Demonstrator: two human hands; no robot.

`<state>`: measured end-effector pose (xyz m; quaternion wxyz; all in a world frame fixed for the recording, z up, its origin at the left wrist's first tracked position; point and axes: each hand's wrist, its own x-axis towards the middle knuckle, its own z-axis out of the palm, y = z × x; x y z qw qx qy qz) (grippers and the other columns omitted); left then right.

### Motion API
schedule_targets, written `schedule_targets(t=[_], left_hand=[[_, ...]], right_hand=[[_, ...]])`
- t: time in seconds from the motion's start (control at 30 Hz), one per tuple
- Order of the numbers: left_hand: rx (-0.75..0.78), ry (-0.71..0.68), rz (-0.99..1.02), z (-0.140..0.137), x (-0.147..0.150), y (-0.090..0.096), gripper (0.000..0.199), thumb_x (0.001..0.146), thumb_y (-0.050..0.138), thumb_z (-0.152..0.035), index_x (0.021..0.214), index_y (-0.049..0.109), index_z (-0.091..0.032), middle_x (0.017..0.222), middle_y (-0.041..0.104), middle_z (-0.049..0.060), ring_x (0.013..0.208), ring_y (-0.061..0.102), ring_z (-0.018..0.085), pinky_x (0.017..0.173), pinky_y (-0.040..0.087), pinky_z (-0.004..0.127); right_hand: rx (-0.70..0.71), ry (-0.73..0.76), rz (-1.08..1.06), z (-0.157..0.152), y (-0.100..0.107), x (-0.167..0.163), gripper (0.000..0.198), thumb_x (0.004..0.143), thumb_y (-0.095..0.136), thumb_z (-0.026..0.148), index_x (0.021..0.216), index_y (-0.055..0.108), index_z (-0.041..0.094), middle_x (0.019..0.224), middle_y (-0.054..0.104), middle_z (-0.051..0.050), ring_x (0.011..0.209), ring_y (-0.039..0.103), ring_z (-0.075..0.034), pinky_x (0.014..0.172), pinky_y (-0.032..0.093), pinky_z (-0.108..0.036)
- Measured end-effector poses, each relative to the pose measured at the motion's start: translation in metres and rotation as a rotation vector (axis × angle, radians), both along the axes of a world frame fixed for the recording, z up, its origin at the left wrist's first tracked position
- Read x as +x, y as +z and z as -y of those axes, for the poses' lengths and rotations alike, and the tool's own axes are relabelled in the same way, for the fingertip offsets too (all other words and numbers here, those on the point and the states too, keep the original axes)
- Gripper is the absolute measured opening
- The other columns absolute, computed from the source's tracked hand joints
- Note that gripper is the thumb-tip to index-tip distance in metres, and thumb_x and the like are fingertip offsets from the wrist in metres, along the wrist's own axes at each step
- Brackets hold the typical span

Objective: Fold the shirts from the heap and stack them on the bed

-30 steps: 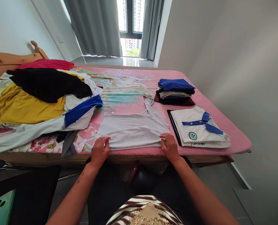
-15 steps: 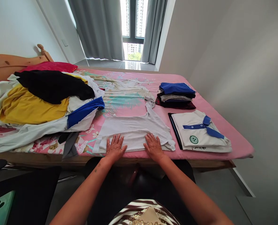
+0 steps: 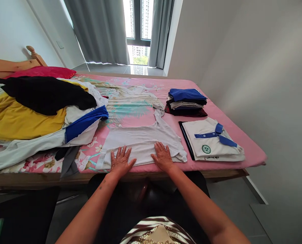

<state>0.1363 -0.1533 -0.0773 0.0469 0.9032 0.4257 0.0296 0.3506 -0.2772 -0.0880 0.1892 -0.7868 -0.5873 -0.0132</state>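
Grey garment (image 3: 140, 133) on the bed (image 3: 240, 135)

I see its long axis along the near edge. Left hand (image 3: 120, 163) and right hand (image 3: 163, 158) both touch it, neither nearer; most lies toward the far edge. Fingers apart, clamped on nothing.
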Motion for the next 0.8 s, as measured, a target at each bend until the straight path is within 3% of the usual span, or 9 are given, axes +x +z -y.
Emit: schedule_targets(t=[0.17, 0.3, 0.43, 0.57, 0.67, 0.8], left_hand=[[-0.028, 0.006, 0.025, -0.001, 0.001, 0.002, 0.064, 0.086, 0.041, -0.057, 0.142, 0.037, -0.026, 0.153, 0.024, 0.007, 0.142, 0.014, 0.032, 0.109, 0.0, 0.062], [-0.005, 0.024, 0.151, 0.003, 0.01, 0.011, 0.052, 0.085, 0.049, -0.048, 0.131, 0.05, -0.024, 0.148, 0.037, 0.009, 0.14, 0.023, 0.031, 0.11, 0.002, 0.062], [-0.018, -0.198, 0.353, 0.017, 0.046, 0.027, 0.032, 0.09, 0.042, -0.03, 0.115, 0.062, -0.024, 0.136, 0.053, 0.005, 0.135, 0.035, 0.022, 0.115, 0.014, 0.048], [-0.097, -0.429, 0.419, 0.032, 0.093, 0.031, 0.035, 0.089, 0.037, -0.015, 0.109, 0.065, -0.025, 0.129, 0.059, 0.003, 0.131, 0.042, 0.017, 0.114, 0.021, 0.041], [-0.116, -0.439, 0.361, 0.035, 0.111, 0.02, 0.035, 0.088, 0.042, -0.016, 0.115, 0.062, -0.025, 0.135, 0.054, 0.003, 0.134, 0.038, 0.019, 0.115, 0.019, 0.044], [-0.116, -0.417, 0.316, 0.032, 0.11, 0.003, 0.039, 0.088, 0.045, -0.024, 0.125, 0.055, -0.025, 0.144, 0.044, 0.005, 0.136, 0.033, 0.021, 0.115, 0.017, 0.046]], right_hand=[[0.277, -0.182, 0.019, 0.051, 0.002, 0.036, 0.044, 0.084, 0.045, 0.025, 0.128, 0.049, 0.019, 0.134, 0.049, -0.01, 0.132, 0.033, -0.027, 0.109, 0.02, -0.051], [0.318, -0.205, 0.019, 0.085, -0.003, 0.068, 0.037, 0.079, 0.048, 0.022, 0.115, 0.056, 0.019, 0.122, 0.056, -0.01, 0.122, 0.043, -0.026, 0.104, 0.031, -0.046], [0.324, -0.199, 0.02, 0.085, -0.001, 0.072, 0.031, 0.079, 0.05, 0.022, 0.109, 0.059, 0.019, 0.114, 0.06, -0.008, 0.114, 0.047, -0.025, 0.099, 0.034, -0.042], [0.308, -0.26, 0.017, 0.074, -0.001, 0.071, 0.022, 0.079, 0.049, 0.018, 0.097, 0.062, 0.019, 0.098, 0.064, -0.007, 0.099, 0.051, -0.024, 0.088, 0.038, -0.038], [0.299, -0.278, 0.015, 0.076, -0.007, 0.08, 0.017, 0.081, 0.046, 0.015, 0.087, 0.062, 0.019, 0.087, 0.062, -0.006, 0.09, 0.051, -0.022, 0.085, 0.038, -0.036], [0.29, -0.247, 0.003, 0.086, -0.009, 0.088, 0.021, 0.082, 0.043, 0.013, 0.087, 0.063, 0.019, 0.087, 0.061, -0.007, 0.089, 0.05, -0.022, 0.086, 0.039, -0.037]])
